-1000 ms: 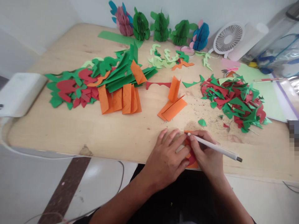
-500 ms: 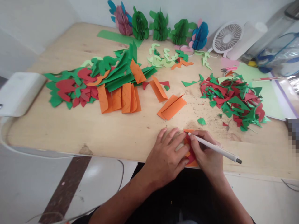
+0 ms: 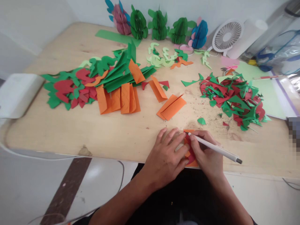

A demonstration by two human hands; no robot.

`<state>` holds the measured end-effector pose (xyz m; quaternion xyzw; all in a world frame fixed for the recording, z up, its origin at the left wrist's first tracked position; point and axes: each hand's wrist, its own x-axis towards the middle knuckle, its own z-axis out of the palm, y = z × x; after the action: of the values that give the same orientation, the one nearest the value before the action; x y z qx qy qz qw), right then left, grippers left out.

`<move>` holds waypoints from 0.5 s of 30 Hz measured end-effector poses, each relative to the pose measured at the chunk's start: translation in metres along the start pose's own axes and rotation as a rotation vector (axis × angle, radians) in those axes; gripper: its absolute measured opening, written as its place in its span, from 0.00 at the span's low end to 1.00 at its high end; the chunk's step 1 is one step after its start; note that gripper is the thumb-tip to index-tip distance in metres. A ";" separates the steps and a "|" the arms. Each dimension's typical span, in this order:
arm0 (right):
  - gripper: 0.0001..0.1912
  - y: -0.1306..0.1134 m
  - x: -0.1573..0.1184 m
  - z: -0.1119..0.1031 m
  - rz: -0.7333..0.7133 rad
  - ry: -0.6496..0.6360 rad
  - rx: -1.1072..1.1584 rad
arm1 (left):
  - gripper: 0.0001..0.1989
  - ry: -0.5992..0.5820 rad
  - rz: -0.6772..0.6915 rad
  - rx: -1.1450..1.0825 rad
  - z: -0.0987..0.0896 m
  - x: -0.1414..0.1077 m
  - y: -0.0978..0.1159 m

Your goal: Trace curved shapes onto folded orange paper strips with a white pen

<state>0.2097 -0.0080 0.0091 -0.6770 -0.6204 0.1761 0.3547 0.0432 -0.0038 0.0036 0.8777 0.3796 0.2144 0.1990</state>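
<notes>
My right hand (image 3: 209,153) grips a white pen (image 3: 217,148), its tip down at the top of a red paper cutout (image 3: 191,155). That cutout lies over orange paper (image 3: 188,131) at the table's front edge. Flat on the papers, with its fingers spread, my left hand (image 3: 167,153) covers part of them. Just beyond the hands lies a folded orange paper (image 3: 171,107). Further left, several more folded orange papers (image 3: 125,98) lean against folded green paper (image 3: 122,76).
Red and green scraps (image 3: 234,100) are heaped at the right. Green and red cutouts (image 3: 63,86) pile up at the left near a white box (image 3: 20,95). Honeycomb paper figures (image 3: 159,26) and a white fan (image 3: 227,37) stand along the wall.
The whole view has shifted slightly. Both hands and the pen keep nearly the same place on the papers.
</notes>
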 end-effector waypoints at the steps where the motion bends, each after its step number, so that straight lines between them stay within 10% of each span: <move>1: 0.07 0.000 0.000 0.000 0.000 0.003 0.001 | 0.17 0.000 -0.001 0.000 0.000 0.000 0.000; 15: 0.08 -0.001 -0.001 0.000 -0.025 0.022 -0.048 | 0.18 -0.002 0.001 0.006 0.000 0.000 -0.001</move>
<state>0.2091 -0.0090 0.0098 -0.6796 -0.6288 0.1490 0.3472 0.0431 -0.0033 0.0032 0.8787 0.3795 0.2126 0.1967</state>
